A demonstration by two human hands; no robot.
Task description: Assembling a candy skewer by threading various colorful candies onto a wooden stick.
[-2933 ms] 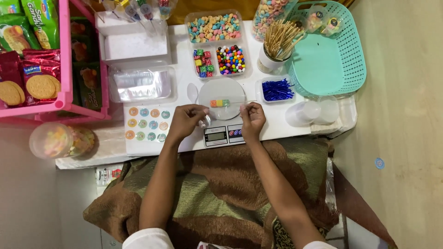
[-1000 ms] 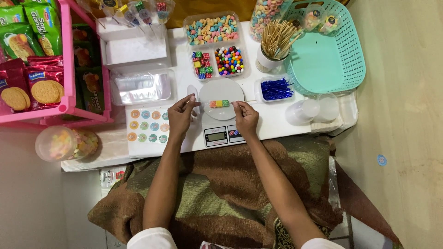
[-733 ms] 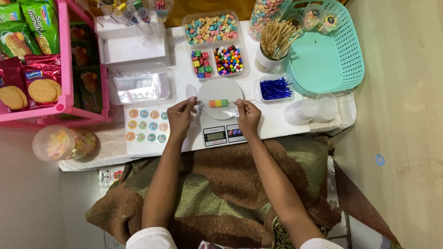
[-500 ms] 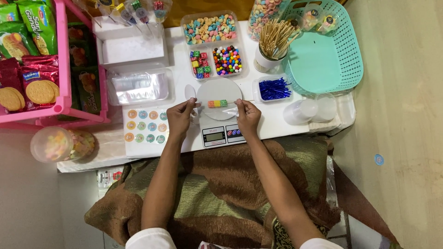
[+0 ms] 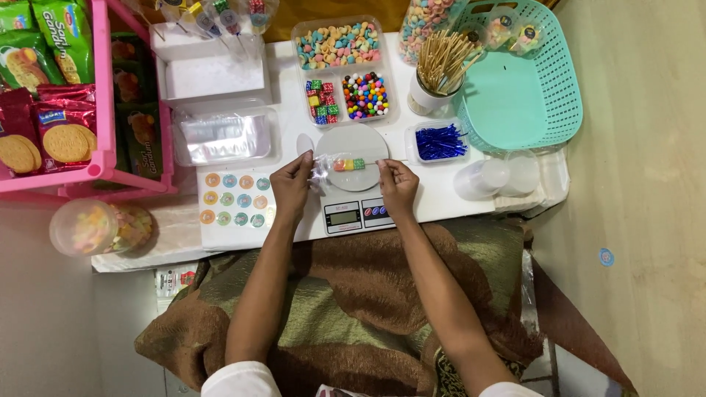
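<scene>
A thin wooden skewer with a few coloured candies [image 5: 350, 164] threaded on it is held level above the round platform of a white kitchen scale [image 5: 353, 215]. My left hand [image 5: 293, 184] pinches a small clear plastic bag [image 5: 322, 167] at the skewer's left end, over the candies. My right hand [image 5: 398, 185] pinches the bare stick at its right end. Both hands hover just over the scale's front part.
Behind the scale stand trays of coloured candies [image 5: 344, 72], a cup of wooden skewers [image 5: 438, 68], a box of blue twist ties [image 5: 438, 142] and a teal basket [image 5: 526, 88]. A sticker sheet [image 5: 234, 200], clear bags [image 5: 225, 137], a pink snack rack [image 5: 70, 95] and a candy tub [image 5: 98, 228] lie left.
The skewer with candies stays over the scale between both hands. My left hand now has the clear bag drawn onto the skewer's left end.
</scene>
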